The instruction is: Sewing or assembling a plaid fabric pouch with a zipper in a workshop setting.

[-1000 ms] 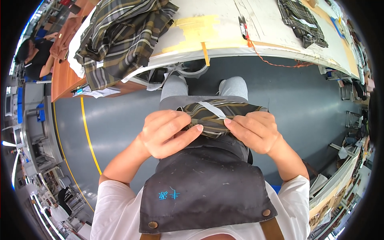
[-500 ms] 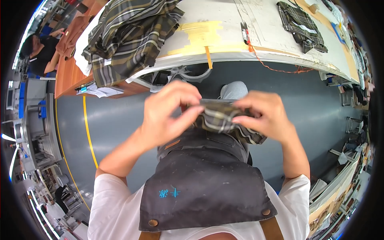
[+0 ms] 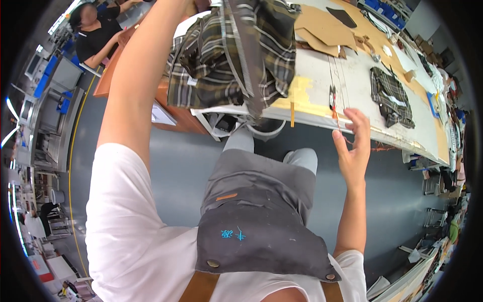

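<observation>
A dark plaid garment (image 3: 201, 75) lies heaped at the near left edge of the table and hangs over it. Across its front runs a long dark strip with zipper teeth (image 3: 234, 50), rising past the top of the view. My left arm stretches up and forward beside the cloth; its hand is past the upper edge, so what it holds is hidden. My right hand (image 3: 354, 146) is raised off the table's front edge, thumb and fingers apart, with nothing in it. Just beyond its fingertips lie small red-and-black thread snips (image 3: 332, 98) on a red cord.
The white table (image 3: 314, 65) bears yellow tape, brown card pieces (image 3: 322, 43) and a second folded plaid piece (image 3: 391, 95) at the right. A wooden cabinet (image 3: 173, 121) stands under the left end. Another person (image 3: 98, 38) sits at the far left.
Both hands held a small plaid piece before my apron; it is no longer there. My left arm has reached up and forward, and my right hand has opened. The zippered strip has appeared.
</observation>
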`<state>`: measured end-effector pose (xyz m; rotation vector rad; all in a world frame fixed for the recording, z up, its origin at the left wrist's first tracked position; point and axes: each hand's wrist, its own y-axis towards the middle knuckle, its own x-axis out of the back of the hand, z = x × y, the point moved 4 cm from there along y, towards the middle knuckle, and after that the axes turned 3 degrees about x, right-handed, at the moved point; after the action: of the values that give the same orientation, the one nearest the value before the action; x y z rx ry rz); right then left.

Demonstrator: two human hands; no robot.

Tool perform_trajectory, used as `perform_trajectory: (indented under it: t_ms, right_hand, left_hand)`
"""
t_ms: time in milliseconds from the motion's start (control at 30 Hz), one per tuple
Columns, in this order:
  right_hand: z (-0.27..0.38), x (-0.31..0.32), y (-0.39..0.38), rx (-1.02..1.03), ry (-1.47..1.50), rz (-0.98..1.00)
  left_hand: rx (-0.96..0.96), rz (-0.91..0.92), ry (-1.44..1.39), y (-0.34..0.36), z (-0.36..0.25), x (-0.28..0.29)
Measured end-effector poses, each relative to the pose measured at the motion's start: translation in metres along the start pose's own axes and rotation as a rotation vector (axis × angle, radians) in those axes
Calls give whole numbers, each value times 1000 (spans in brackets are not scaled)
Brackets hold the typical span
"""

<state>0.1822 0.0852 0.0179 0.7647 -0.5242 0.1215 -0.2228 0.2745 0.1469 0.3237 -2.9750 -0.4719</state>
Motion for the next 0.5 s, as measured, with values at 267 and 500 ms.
perform_trajectory:
  t_ms: [267, 500]
  right_hand:
    - [-67, -18, -19, -222, 24, 88]
    - [-87, -35, -17, -285, 80, 124]
  left_hand:
    - [230, -290, 59, 27, 140, 86]
    - [133, -384, 393, 46, 161, 77]
